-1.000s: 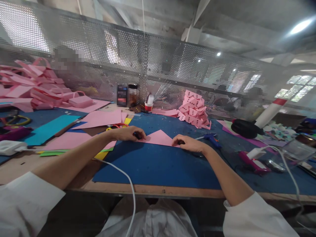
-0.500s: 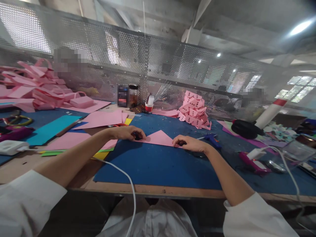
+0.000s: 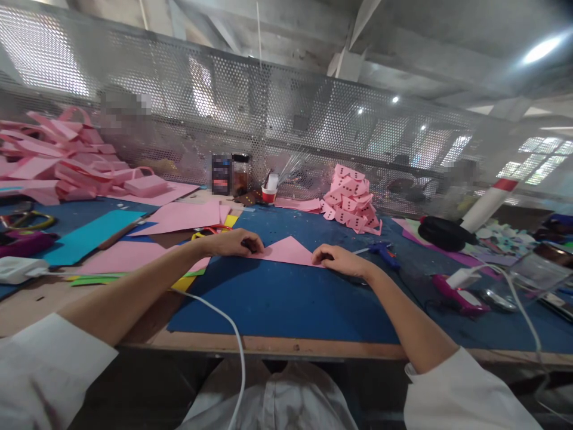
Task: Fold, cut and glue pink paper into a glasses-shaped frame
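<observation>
A pink sheet of paper (image 3: 290,251), shaped like a low triangle with its point away from me, lies on the blue mat (image 3: 286,304). My left hand (image 3: 242,242) is closed on its left corner, fingers curled and thumb hidden. On the right corner, my right hand (image 3: 335,260) pinches the paper edge with bent fingers. The near edge runs straight between both hands. Just right of my right hand lies a blue glue gun (image 3: 384,255). Red-handled scissors (image 3: 216,229) rest behind my left wrist.
Pink paper sheets (image 3: 183,218), a turquoise sheet (image 3: 96,237) and a heap of pink paper baskets (image 3: 67,161) lie left. Dotted pink pieces (image 3: 351,200) are piled at the back. A white cable (image 3: 233,334) hangs over the front edge. A perforated metal screen (image 3: 286,113) stands behind.
Both hands stay at the corners of the pink paper, with barely any shift in the fingers. The whole view has moved very slightly.
</observation>
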Demonstrator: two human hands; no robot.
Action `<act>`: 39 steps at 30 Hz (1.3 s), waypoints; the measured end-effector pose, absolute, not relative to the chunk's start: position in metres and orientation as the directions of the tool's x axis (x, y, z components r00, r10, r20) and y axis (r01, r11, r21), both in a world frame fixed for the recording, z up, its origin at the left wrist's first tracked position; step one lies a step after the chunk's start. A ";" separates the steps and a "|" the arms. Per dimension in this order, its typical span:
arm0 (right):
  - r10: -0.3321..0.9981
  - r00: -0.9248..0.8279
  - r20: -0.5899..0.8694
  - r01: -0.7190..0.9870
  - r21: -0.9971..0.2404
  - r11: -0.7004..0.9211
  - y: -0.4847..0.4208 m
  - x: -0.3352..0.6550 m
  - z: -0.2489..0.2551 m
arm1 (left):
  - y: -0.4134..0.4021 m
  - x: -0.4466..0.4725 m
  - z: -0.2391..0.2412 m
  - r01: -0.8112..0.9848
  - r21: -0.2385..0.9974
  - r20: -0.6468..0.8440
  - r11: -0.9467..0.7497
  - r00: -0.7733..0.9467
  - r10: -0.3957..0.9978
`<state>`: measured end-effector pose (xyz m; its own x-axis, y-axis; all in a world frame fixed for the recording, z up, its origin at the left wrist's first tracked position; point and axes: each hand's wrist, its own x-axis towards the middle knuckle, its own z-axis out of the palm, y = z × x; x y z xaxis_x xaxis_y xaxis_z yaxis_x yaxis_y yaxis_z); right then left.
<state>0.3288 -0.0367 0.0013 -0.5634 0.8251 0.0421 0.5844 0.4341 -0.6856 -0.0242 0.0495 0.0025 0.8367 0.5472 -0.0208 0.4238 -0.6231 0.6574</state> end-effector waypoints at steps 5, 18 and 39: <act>0.806 -0.591 0.019 0.573 -0.693 0.437 -0.037 0.331 0.007 | 0.049 -0.026 0.006 0.400 0.683 -0.031 -0.611 0.851 0.524; 0.749 -0.663 -0.002 0.522 -0.718 0.460 -0.038 0.339 0.013 | 0.051 -0.029 0.007 0.371 0.701 -0.038 -0.609 0.872 0.488; 0.758 -0.652 -0.014 0.539 -0.712 0.451 -0.037 0.347 0.012 | 0.046 -0.036 0.023 0.438 0.563 -0.083 -0.701 0.874 0.480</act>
